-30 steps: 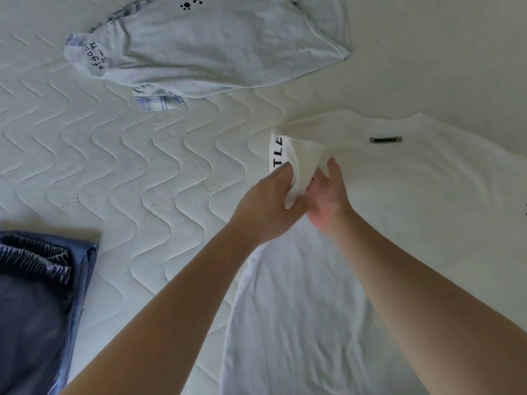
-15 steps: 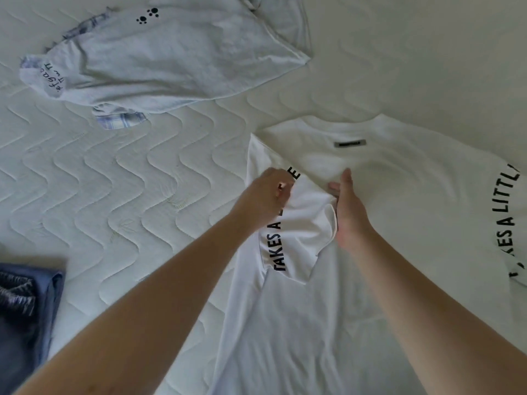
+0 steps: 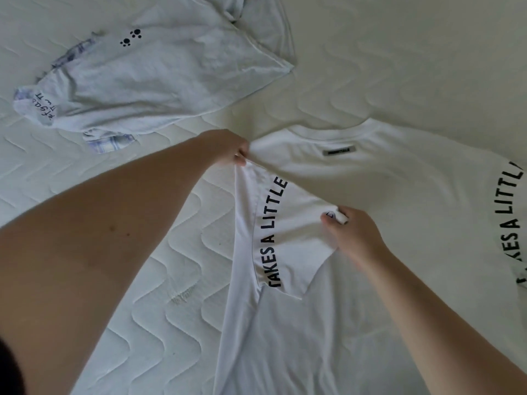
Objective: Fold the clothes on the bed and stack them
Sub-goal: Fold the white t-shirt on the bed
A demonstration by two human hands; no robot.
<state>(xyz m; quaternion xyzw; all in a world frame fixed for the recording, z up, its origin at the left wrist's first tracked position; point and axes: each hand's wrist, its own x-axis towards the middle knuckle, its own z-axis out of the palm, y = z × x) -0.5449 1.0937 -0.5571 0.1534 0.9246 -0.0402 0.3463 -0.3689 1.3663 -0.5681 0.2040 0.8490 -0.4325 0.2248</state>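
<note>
White T-shirt (image 3: 385, 280) lies flat on the bed (image 3: 128, 323), on the right half of the view, its long axis running from the collar at the far end toward the hem, which passes out of the near edge of the picture. The collar points away from the person, with a dark label (image 3: 339, 151) just below it. Its left sleeve (image 3: 288, 238) is folded inward across the chest, showing the black words TAKES A LITTLE running along its curved edge; the same words curve along the other sleeve at the right edge.

The left hand (image 3: 228, 149) is closed, pinching the shoulder corner of the shirt where the fold begins. The right hand (image 3: 353, 232) is closed too, gripping the cuff end of the folded sleeve against the chest of the shirt.

Half a second ago the two hands sat close together over the sleeve; now they are drawn well apart, the left farther away toward the shoulder, the right nearer the middle, and the sleeve lies stretched flatter between them.

A crumpled pale garment (image 3: 156, 81) with small black paw prints rests on the bed at the far left, apart from the shirt.
</note>
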